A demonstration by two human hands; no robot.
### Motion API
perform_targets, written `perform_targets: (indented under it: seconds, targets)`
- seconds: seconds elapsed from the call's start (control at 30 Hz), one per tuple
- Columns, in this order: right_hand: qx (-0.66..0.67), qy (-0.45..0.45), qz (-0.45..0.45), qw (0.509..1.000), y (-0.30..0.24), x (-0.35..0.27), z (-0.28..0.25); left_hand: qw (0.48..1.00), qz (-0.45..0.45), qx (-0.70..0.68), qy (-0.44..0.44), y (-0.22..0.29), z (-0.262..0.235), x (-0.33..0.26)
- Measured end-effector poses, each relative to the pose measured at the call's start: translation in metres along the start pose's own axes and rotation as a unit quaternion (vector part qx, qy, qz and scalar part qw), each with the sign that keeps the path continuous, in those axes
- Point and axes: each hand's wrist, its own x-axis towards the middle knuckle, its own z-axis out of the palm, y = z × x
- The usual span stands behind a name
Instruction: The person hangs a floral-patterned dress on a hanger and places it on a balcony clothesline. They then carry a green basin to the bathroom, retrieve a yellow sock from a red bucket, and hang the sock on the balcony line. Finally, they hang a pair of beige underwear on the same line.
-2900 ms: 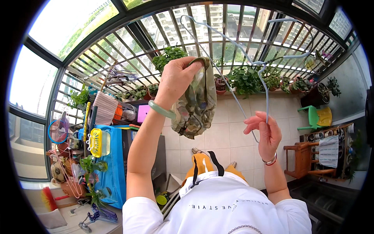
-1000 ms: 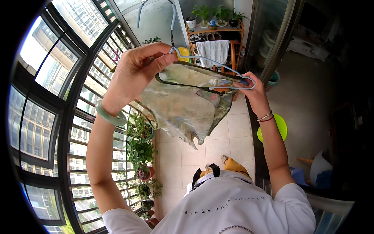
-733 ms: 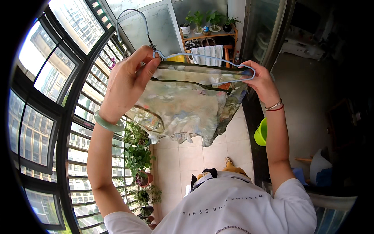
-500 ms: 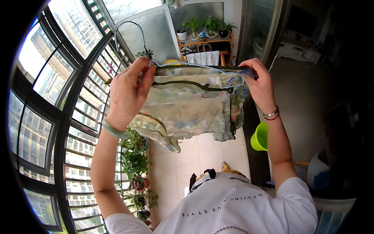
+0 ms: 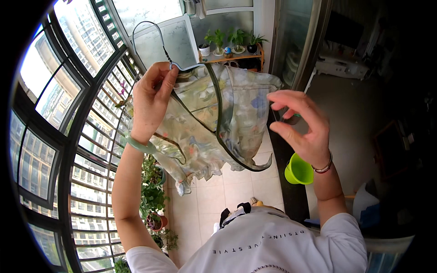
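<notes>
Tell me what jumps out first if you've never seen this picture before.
A pale, floral-patterned garment with dark trim, hung on a wire hanger, fills the middle. The left hand pinches the hanger at its neck, while the right hand hovers open beside the cloth. A bright green tub sits on the tiled floor below.

Pale, seemingly floral garment [image 5: 214, 123]; lime-green tub [image 5: 299, 169].
</notes>
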Motion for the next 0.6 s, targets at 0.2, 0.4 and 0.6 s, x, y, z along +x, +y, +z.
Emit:
perform_targets:
  seconds: [0.2,0.4,0.6]
  targets:
    - [-0.314,0.054,-0.15,0.936,0.05,0.044,-0.004,0.994,0.031,-0.107,0.006,0.009,0.015,0.013]
    - [-0.284,0.056,-0.215,0.933,0.058,0.066,-0.002,0.993,0.048,-0.111,-0.007,0.015,0.02,0.022]
    - [-0.237,0.103,-0.13,0.957,0.061,0.067,-0.023,0.994,0.075,-0.062,-0.058,0.021,0.012,0.029]
